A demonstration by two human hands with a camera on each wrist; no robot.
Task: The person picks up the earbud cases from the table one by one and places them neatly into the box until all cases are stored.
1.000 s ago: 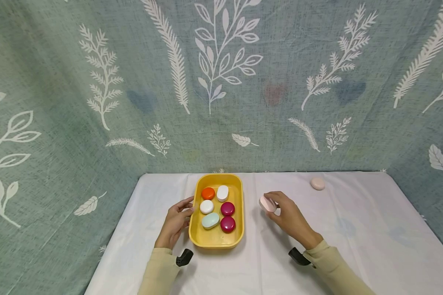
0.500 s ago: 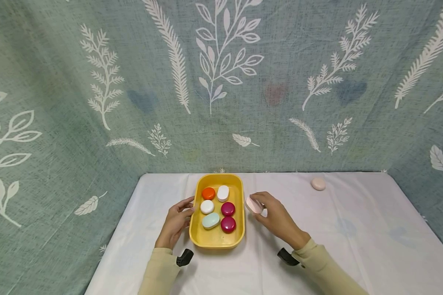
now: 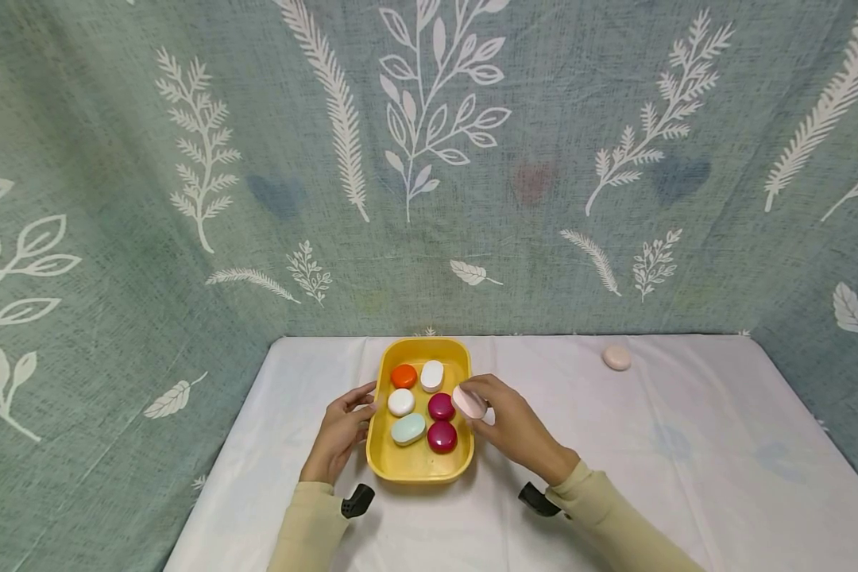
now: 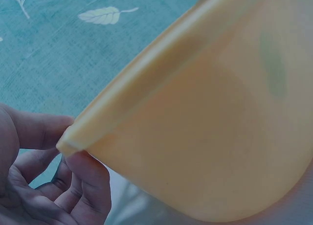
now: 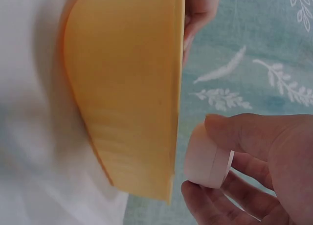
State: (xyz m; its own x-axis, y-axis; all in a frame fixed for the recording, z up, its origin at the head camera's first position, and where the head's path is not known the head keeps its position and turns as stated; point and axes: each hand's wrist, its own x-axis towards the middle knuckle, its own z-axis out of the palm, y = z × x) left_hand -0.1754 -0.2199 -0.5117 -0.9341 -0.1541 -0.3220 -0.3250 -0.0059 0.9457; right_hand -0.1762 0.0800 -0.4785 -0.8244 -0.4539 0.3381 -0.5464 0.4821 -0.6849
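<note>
My right hand [image 3: 511, 419] pinches a pale pink rounded block [image 3: 469, 402] between thumb and fingers, above the right rim of a yellow plastic tray [image 3: 420, 470]. A seam shows round the pink block [image 5: 208, 156] in the right wrist view. Thumb and finger of my left hand [image 3: 339, 433] pinch the tray's left rim [image 4: 73, 139]. Inside lie smooth rounded pieces: an orange one [image 3: 403, 376], two white ones [image 3: 432, 376] [image 3: 401, 402], a mint oval [image 3: 408, 429] and two magenta ones [image 3: 440, 407] [image 3: 442, 437].
Another pale pink rounded piece [image 3: 616, 357] lies on the white tablecloth [image 3: 686, 461] at the back right. A patterned green curtain [image 3: 515, 278] hangs behind the table and along its sides. Each wrist wears a small black camera [image 3: 358, 500].
My right hand has moved left with the pale pink block, from beside the tray to over its right rim. The left hand stays at the tray's left edge.
</note>
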